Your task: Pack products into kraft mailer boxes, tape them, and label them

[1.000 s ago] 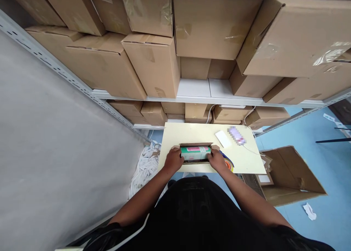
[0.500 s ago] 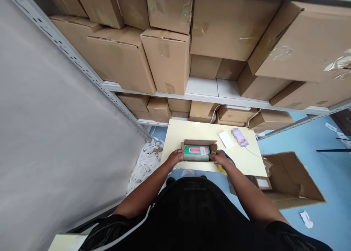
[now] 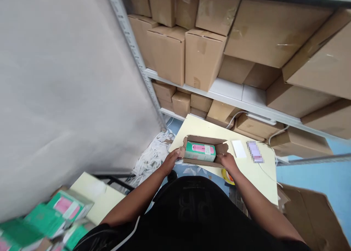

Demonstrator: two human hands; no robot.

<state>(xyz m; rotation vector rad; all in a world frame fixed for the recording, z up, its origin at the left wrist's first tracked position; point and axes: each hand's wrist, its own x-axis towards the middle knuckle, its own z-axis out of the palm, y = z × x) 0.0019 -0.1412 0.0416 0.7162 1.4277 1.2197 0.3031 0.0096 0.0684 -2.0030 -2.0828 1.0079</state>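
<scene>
An open cardboard box [image 3: 203, 139] is held between my two hands over the front of the pale table [image 3: 256, 181]. Inside it lies a green product box [image 3: 200, 151] with a pink bottle-like picture and a white label on top. My left hand [image 3: 171, 161] grips the cardboard box's left end, at a flap. On the opposite end, my right hand [image 3: 227, 161] is closed on the right flap. Below my right wrist, a roll of yellow tape [image 3: 228, 177] shows at the table's edge.
A white flat box [image 3: 238, 149] and a blurred-out phone [image 3: 255, 151] with a cable lie on the table. Behind stands a shelf packed with cartons [image 3: 204, 57]. Several green boxes [image 3: 67, 205] sit lower left. White paper scraps [image 3: 150, 154] cover the floor; a large carton [image 3: 309, 210] stands right.
My view has swung left, bringing the green boxes at lower left into sight. The cardboard box, still in both hands, now sits at a slant and reaches past the table's front edge.
</scene>
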